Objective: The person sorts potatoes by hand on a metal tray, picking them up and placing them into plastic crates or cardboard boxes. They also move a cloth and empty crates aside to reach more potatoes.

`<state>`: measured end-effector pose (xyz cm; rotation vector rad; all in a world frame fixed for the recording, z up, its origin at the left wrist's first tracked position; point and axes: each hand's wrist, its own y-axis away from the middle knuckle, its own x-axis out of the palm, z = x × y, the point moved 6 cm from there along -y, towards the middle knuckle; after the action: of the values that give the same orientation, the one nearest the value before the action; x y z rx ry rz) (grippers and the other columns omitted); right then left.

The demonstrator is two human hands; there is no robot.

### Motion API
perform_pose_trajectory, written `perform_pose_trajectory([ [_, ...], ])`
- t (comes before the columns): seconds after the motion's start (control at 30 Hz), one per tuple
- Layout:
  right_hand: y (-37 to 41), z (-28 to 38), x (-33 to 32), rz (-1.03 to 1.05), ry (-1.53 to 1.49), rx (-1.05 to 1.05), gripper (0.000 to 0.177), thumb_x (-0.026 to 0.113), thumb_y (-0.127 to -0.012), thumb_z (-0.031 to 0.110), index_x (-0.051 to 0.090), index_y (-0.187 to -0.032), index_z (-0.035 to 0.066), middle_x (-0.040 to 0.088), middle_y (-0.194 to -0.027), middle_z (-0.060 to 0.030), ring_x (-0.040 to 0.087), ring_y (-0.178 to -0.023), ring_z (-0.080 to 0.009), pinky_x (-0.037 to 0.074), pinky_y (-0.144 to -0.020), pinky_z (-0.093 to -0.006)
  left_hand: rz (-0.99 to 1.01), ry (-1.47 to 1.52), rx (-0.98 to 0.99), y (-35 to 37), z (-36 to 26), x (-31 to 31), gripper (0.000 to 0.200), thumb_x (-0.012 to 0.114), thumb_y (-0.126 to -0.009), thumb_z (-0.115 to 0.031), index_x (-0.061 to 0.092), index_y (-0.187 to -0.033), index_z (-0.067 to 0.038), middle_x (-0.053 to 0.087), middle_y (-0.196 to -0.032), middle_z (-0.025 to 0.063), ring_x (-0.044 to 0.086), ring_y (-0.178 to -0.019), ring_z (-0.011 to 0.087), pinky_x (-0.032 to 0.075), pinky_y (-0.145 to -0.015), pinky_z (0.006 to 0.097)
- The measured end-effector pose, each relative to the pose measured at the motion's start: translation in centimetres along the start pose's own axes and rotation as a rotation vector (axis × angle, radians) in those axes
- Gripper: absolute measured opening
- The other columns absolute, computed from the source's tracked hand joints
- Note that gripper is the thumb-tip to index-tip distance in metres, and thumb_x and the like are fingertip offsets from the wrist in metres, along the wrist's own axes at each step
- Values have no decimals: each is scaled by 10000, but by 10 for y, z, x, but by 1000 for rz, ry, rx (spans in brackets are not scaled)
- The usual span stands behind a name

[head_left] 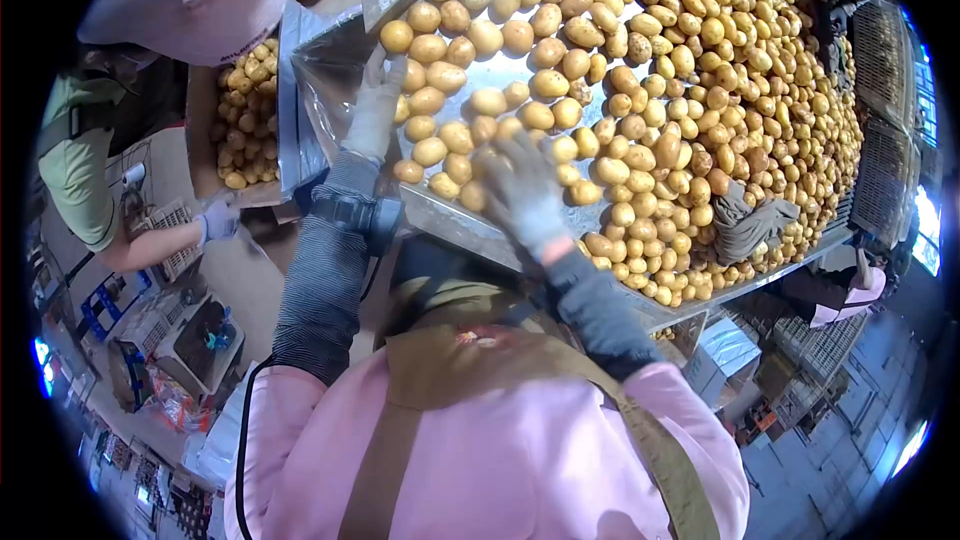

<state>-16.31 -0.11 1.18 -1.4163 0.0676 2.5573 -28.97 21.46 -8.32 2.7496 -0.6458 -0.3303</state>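
Many washed yellow potatoes (548, 52) lie on a metal sorting table (450, 223). My left hand (376, 108), in a pale glove, rests at the table's left end, its fingers stretched along the outermost potatoes beside the chute (330, 75). Over the near potatoes, my right hand (522, 188) in a dirty grey glove is blurred by motion. Its fingers reach out loosely across several potatoes, and the ones under the palm are hidden. Neither hand shows a potato lifted off the table.
A box of potatoes (245, 120) stands left of the chute, next to a person in a green sleeve (85, 160). A grey cloth (750, 223) lies on the heap at right. Stacked crates (885, 175) stand beyond, and another person (850, 290) is at the right edge.
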Motion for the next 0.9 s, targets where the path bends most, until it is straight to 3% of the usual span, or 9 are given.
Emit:
perform_pose_trajectory([
  [0.1, 46, -45, -39, 224, 196, 449, 326, 691, -832, 230, 634, -1142, 147, 545, -1296, -150, 510, -1196, -368, 369, -999, -533, 101, -21, -18, 4, 13, -3, 502, 664, -986, -284, 526, -1396, -30, 579, -1338, 99, 524, -1208, 165, 405, -1057, 285],
  [0.17, 72, -86, -52, -308, 494, 343, 376, 653, -913, 247, 601, -1278, 170, 479, -1442, -164, 451, -1333, -371, 294, -1089, -587, 69, -98, -92, 12, 7, -10, 451, 664, -927, -106, 554, -1358, -30, 625, -1251, 104, 550, -1166, 168, 425, -1025, 275],
  [0.23, 38, -104, -66, -205, 553, 455, 456, 636, -949, 300, 548, -1382, 187, 397, -1536, -178, 377, -1419, -382, 209, -1141, -626, 38, -325, 24, 17, 11, -23, 460, 643, -897, -47, 559, -1349, -32, 632, -1237, 114, 556, -1170, 177, 437, -1018, 296],
  [0.37, -67, -132, -73, -505, 361, 185, 533, 649, -906, 415, 557, -1382, 195, 467, -1468, -170, 427, -1361, -384, 274, -1091, -644, -35, -734, 693, 64, -86, 6, 363, 587, -888, -9, 626, -1244, -64, 659, -1174, 155, 629, -1090, 323, 482, -992, 405],
  [0.47, -145, -125, -65, -289, 311, 240, 510, 665, -881, 442, 578, -1346, 251, 504, -1438, -103, 447, -1310, -419, 343, -1055, -630, 577, -871, 704, 97, -79, 75, 312, 616, -878, -156, 661, -1176, -74, 679, -1106, 136, 641, -1051, 308, 513, -900, 427],
  [0.5, -154, -114, -64, -124, 414, 328, 504, 676, -870, 447, 585, -1333, 268, 508, -1438, -76, 443, -1302, -436, 362, -1055, -612, 645, -1042, 680, 105, -72, 102, 274, 608, -886, -192, 682, -1125, -78, 694, -1072, 131, 662, -1014, 303, 529, -858, 425],
  [0.57, -129, -106, -37, -234, 520, 51, 491, 678, -862, 457, 604, -1315, 282, 527, -1422, -28, 402, -1310, -471, 357, -1088, -572, 759, -1181, 553, 114, -39, 133, 241, 603, -893, -247, 711, -1040, -89, 718, -1008, 126, 695, -942, 298, 550, -787, 430],
  [0.73, -11, -82, -43, 7, 543, 275, 486, 660, -880, 443, 621, -1344, 302, 549, -1409, -53, 400, -1338, -382, 272, -1103, -596, 845, -1175, 464, 96, -33, 132, 217, 622, -863, -277, 729, -955, -112, 729, -905, 98, 720, -824, 281, 554, -719, 414],
  [0.9, -97, -46, -52, -294, 305, 110, 138, 729, -812, 223, 707, -929, 153, 668, -919, -34, 628, -860, -284, 475, -806, -423, 717, -1205, 677, 110, -18, 126, 221, 614, -876, -286, 708, -902, -89, 726, -924, 120, 704, -871, 278, 538, -763, 403],
])
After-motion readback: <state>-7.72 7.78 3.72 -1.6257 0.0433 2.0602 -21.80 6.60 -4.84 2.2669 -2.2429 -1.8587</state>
